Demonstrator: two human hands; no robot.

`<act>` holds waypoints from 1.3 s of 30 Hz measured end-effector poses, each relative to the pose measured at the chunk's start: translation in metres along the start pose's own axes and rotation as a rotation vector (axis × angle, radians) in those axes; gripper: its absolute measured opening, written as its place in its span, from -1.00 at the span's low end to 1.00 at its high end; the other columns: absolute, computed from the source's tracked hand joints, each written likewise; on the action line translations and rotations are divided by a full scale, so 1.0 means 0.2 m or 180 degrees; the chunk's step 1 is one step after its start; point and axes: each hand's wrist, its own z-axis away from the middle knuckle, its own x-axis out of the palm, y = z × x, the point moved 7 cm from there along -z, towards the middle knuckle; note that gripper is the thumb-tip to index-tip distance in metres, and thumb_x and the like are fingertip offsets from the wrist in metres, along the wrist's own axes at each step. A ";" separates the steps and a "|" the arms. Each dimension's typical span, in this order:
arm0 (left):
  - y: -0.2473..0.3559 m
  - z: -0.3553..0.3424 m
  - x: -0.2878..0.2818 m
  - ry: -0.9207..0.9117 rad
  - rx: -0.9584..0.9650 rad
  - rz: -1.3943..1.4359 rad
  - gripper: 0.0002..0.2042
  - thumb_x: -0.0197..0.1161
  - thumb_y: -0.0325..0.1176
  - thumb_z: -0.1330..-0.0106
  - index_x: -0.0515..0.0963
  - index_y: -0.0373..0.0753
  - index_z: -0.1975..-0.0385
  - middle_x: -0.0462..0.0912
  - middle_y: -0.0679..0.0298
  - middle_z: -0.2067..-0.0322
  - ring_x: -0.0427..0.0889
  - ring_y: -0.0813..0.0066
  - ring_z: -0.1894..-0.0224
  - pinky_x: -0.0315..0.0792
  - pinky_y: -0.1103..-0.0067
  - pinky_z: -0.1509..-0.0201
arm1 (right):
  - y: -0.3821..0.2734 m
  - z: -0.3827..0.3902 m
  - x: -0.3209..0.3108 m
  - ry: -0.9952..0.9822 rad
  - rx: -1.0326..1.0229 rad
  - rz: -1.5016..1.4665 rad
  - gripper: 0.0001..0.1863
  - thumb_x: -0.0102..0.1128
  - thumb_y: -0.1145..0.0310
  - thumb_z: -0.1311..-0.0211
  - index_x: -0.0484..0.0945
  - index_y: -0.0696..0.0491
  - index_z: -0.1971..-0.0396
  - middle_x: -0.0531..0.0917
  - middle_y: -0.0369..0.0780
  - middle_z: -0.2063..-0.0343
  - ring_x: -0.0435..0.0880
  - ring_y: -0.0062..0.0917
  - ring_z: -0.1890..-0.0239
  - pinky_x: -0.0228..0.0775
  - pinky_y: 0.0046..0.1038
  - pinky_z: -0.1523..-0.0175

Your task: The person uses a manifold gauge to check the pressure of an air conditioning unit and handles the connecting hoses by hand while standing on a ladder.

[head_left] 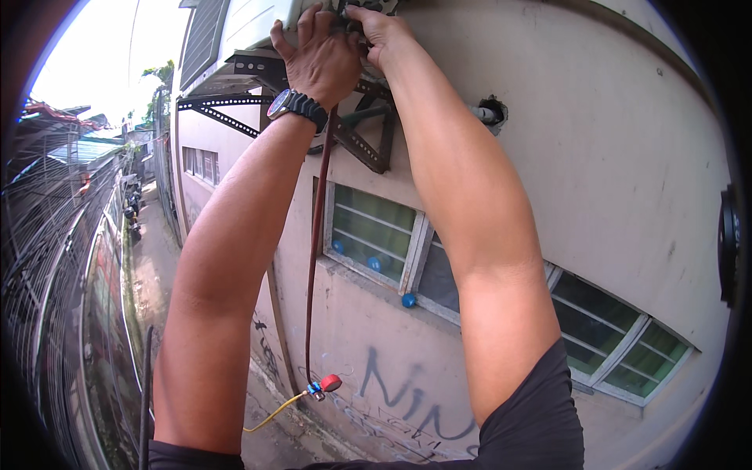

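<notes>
My left hand (323, 66), with a black-strapped watch, rests against the white outdoor air-conditioner unit (247, 23), its fingers bent and apart. My right hand (382, 35) is closed around something at the side fittings, too hidden to make out. A perforated dark metal bracket (227, 103) carries the unit. A red-brown hose (316, 243) hangs from near my hands down to a gauge with a red casing and blue body (321, 388), from which a yellow hose (274, 411) runs off.
A pale wall (611, 157) has a pipe hole (493, 111), barred windows (368, 239) with blue balls on the sill, and graffiti below. At left, tangled cables (55, 258) and fencing border a narrow alley (153, 266) far below, with roofs and parked motorbikes beyond.
</notes>
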 end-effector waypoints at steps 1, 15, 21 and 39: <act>-0.03 0.01 0.00 -0.0031 0.0024 -0.0051 -0.57 -0.03 -0.15 -0.46 0.41 -0.20 -0.24 0.37 0.15 -0.21 0.16 0.12 -0.45 -0.24 -0.18 -0.52 | 0.01 0.05 0.04 -0.0016 0.0028 -0.0055 -0.55 0.31 0.04 -0.36 0.64 0.13 0.02 0.74 -0.16 0.30 0.73 -0.36 0.38 0.65 -0.24 0.31; -0.06 0.05 0.04 -0.0234 0.0147 -0.0300 -0.60 0.07 -0.13 -0.44 0.56 -0.13 -0.17 0.39 0.31 -0.25 0.09 0.33 -0.51 -0.30 -0.13 -0.50 | -0.01 0.24 0.00 0.0515 0.0315 -0.0249 -0.82 0.31 0.31 -0.34 0.64 0.05 0.16 0.63 -0.26 0.34 0.59 -0.48 0.26 0.56 -0.37 0.22; -0.03 0.03 0.03 -0.0155 0.0094 -0.0263 -0.68 0.10 -0.11 -0.43 0.69 -0.09 0.01 0.40 0.38 -0.24 0.09 0.41 -0.50 -0.36 -0.08 -0.51 | -0.02 0.17 0.00 0.0408 -0.0100 0.0660 -0.68 0.29 0.22 -0.31 0.61 0.15 0.10 0.63 -0.19 0.25 0.58 -0.44 0.37 0.58 -0.29 0.22; -0.02 0.00 -0.06 -0.0253 -0.0152 0.0190 -0.65 0.15 -0.17 -0.37 0.64 -0.24 -0.01 0.42 0.28 -0.21 0.11 0.37 -0.50 -0.33 -0.05 -0.55 | -0.02 0.22 -0.04 0.0255 0.0081 0.0039 -0.67 0.38 0.22 -0.31 0.67 0.16 0.09 0.68 -0.23 0.30 0.58 -0.55 0.49 0.35 -0.44 0.51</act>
